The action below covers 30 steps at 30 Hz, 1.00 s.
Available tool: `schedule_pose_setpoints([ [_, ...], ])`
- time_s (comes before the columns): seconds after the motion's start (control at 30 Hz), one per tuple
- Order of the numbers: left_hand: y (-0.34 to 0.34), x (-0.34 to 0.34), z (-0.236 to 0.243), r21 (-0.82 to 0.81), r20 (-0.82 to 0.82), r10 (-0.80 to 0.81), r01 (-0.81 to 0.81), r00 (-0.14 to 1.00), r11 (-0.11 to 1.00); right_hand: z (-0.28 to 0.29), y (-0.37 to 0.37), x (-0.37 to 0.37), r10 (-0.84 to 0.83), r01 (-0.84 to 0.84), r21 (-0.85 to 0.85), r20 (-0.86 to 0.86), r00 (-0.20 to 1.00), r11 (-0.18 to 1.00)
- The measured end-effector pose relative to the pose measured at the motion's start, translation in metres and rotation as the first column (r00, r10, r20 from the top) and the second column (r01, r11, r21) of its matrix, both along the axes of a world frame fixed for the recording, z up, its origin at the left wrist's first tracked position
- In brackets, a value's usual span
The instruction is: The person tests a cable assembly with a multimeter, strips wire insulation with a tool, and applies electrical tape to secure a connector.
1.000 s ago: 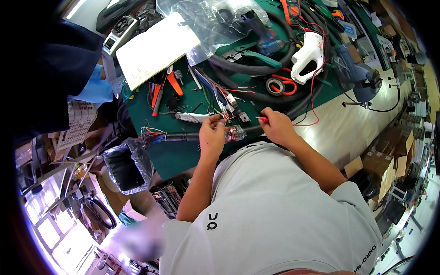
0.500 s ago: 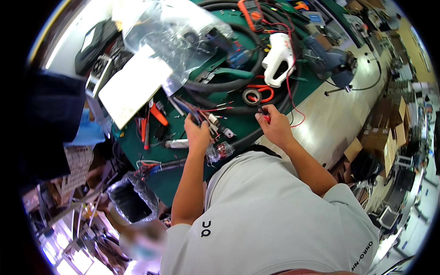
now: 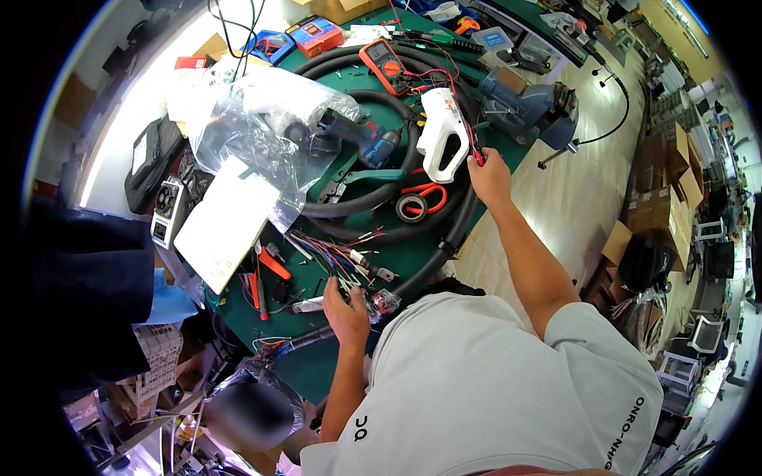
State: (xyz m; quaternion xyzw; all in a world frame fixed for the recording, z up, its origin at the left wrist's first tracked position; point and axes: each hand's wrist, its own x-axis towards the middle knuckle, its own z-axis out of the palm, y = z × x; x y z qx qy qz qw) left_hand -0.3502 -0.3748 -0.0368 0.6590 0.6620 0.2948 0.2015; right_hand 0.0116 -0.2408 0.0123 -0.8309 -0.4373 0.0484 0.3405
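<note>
Right hand now out at the white handle, grip clamped on red probe; left hand pinching wire bundle.

Head cam, fisheye, looks down at workbench, close.

- Strong light is pouring in from the upper left, blowing out the pale strip beside the counter to near white.
- The clear plastic bag is catching hard glare, pretty washed out.
- Fisheye is bending everything toward the rim, and a black vignette is eating the corners.
- The centre is staying sharp, colours punchy on the green mat.
- Lower left is going soft and smeary, with a blurred patch there.
- Shadows are sitting soft under the thick black hose.
</note>
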Motion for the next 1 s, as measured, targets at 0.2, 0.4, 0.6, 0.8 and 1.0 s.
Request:
schedule_pose_setpoints([
  [0.2, 0.000, 0.014, -0.005, 0.090, -0.121, 0.091, -0.080, 0.989, 0.993, 0.020, 0.032, 0.030, 0.076, -0.092, -0.041, -0.283, 0.956, 0.995],
  [0.4, 0.007, 0.022, -0.004, 0.132, -0.150, 0.133, -0.113, 0.980, 0.985, 0.100, 0.115, 0.073, 0.285, -0.295, -0.069, -0.132, 0.949, 0.953],
  [0.6, -0.001, 0.013, -0.003, 0.118, -0.125, 0.177, -0.162, 0.976, 0.980, 0.164, 0.190, 0.056, 0.290, -0.435, 0.318, 0.412, 0.864, 0.842],
  [0.8, -0.007, 0.012, -0.007, 0.178, 0.003, 0.235, -0.232, 0.972, 0.956, 0.121, 0.092, 0.010, 0.486, -0.607, 0.210, 0.429, 0.761, 0.766],
  [1.0, -0.059, -0.001, 0.006, 0.281, 0.122, 0.606, -0.613, 0.786, 0.738, 0.043, -0.005, -0.027, 0.712, -0.746, 0.035, 0.270, 0.648, 0.665],
])
